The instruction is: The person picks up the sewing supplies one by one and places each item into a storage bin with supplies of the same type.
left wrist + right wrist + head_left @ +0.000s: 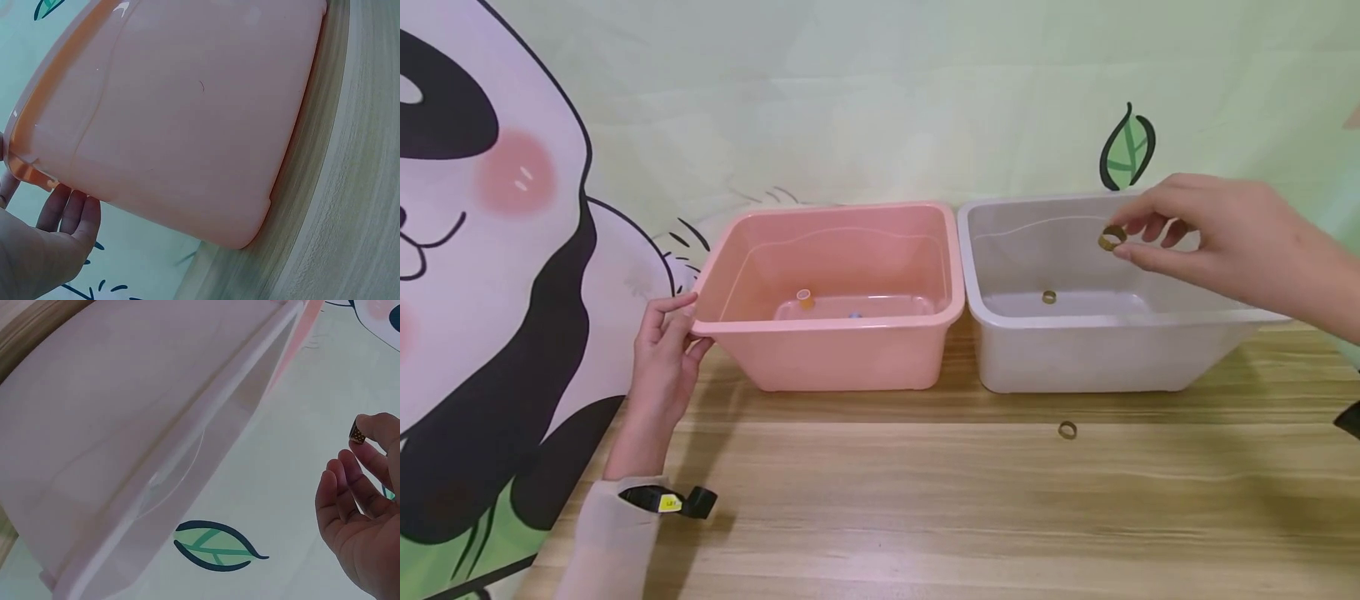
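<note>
At the left, my left hand [662,358] holds the left rim corner of a pink plastic basin [842,358], thumb and fingers on either side of the lip. Above the grey-white plastic basin [1090,358] on the right, my right hand [1232,229] pinches a brass-coloured ring [1111,245] between thumb and index finger. The right wrist view shows the dotted side of this pinched ring [357,432], with the other fingers loosely bent. A similar small ring [1049,302] lies on the floor of the grey-white basin. Another ring [1062,430] lies on the table in front.
Inside the pink basin are a small orange tube with a white end [806,302] and a blue bit [854,316], mostly behind the front rim. Both basins stand side by side on a wood-grain table [880,492], against a printed panda backdrop [880,108].
</note>
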Demonstrator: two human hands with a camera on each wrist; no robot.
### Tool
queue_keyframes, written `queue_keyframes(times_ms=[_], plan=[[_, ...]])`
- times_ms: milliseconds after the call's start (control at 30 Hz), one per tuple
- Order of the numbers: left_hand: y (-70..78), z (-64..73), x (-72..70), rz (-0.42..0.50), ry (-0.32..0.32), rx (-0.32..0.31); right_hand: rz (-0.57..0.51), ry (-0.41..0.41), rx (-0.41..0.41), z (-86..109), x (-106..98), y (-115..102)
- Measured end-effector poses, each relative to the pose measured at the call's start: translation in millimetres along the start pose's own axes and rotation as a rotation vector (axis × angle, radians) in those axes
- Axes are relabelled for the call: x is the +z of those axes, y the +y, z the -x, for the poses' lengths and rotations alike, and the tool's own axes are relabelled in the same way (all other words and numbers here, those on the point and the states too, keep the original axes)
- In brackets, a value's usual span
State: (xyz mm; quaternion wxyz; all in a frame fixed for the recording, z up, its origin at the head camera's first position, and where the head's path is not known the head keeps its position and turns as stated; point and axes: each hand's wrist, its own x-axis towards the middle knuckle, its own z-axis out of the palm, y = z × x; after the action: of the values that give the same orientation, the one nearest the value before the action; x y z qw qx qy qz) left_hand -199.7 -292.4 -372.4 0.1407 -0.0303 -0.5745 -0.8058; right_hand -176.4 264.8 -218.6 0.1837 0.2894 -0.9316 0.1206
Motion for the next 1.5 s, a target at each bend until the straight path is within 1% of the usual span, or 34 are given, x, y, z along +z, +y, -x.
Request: queue_keyframes(times_ms=[367, 600, 867, 1033, 1200, 1500], plan=[[1.7, 1.7, -1.5, -0.009, 0.001, 0.003, 0.015, -0.034, -0.008, -17.4, -8, 6], [2.3, 2.8, -0.8, -0.014, 0.004, 0.006, 0.045, -0.089, 0.02, -31.7, -13, 17], [2.4, 3.6, 0.4, -0.003, -0.01, 0.008, 0.043, -0.177, 0.036, -37.0, -16, 37], [2.1, 3.6, 1.1, -0.004, -0.009, 0.005, 0.08, -0.207, 0.052, -40.3, -16, 50], [2.6, 3.6, 1.2, -0.016, 0.002, 0.007, 0.087, -0.233, 0.071, -45.4, -15, 55], [3.9, 4.6, -1.1, -0.002, 0.004, 0.006, 0.074, -0.26, 0.096, -53.7, -12, 61]])
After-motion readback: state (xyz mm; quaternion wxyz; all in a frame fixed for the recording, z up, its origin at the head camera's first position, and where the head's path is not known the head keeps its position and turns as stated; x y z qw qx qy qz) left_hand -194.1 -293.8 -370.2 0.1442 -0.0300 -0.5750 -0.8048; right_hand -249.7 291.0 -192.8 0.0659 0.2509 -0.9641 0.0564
